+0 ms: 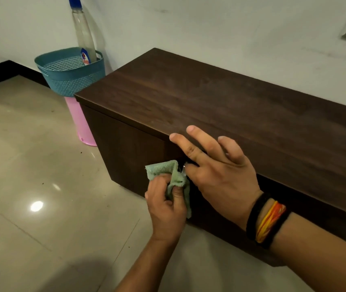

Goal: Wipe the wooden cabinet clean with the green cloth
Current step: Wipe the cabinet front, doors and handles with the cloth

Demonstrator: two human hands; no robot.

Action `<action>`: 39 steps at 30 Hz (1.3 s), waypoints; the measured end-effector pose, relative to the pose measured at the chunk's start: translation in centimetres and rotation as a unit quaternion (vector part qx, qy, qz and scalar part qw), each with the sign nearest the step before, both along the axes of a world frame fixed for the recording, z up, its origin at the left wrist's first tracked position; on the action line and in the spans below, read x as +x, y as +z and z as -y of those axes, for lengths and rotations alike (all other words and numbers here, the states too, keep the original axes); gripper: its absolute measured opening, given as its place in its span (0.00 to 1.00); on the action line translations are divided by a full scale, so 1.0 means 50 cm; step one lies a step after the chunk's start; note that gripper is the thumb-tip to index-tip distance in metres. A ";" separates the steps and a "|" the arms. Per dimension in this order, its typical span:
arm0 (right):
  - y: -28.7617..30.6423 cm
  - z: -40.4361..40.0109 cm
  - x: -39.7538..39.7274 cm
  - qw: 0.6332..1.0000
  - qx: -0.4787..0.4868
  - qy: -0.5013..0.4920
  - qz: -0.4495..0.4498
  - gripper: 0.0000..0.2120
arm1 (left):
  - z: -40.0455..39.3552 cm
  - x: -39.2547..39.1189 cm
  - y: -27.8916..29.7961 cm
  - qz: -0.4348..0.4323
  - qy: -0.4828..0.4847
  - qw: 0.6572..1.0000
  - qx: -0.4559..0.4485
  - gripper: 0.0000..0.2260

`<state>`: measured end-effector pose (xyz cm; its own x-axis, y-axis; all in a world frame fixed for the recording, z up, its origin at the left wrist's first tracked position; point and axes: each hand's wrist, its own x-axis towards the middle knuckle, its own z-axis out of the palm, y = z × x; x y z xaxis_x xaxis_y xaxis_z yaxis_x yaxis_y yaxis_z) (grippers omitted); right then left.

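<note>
A low dark wooden cabinet [210, 98] stands against the wall, its top bare. My left hand [167, 205] grips a crumpled green cloth [169, 171] and presses it against the cabinet's front face, just under the top edge. My right hand [216, 165] rests on the front top edge right beside the cloth, three fingers spread flat. Its thumb and forefinger pinch something small and shiny next to the cloth; what it is I cannot tell. That wrist wears black and orange-yellow bands.
A teal perforated basket [71, 79] sits on a pink stool [81, 123] at the cabinet's left end, holding a tall clear bottle [83, 32] with a blue cap. Glossy beige floor tiles [41, 186] spread to the left. A white wall runs behind.
</note>
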<state>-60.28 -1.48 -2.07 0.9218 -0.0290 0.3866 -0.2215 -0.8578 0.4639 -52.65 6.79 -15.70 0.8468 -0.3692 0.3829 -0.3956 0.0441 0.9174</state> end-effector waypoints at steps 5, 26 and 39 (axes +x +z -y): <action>0.021 -0.004 0.007 0.999 0.041 -0.013 -0.008 0.13 | 0.032 0.014 0.063 0.000 0.016 0.999 0.044 0.05; 0.023 -0.004 0.007 0.997 0.064 -0.020 -0.046 0.07 | 0.024 0.014 0.033 -0.027 -0.033 0.997 -0.070 0.06; 0.033 0.000 0.008 0.991 0.113 -0.013 -0.067 0.05 | 0.025 0.027 0.059 -0.031 -0.041 0.998 -0.047 0.08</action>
<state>-59.86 -1.49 -0.42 0.9623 -0.1246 0.2417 -0.1937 -0.9379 0.2877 -51.32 5.54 -12.74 0.8388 -0.4022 0.3669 -0.3296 0.1613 0.9302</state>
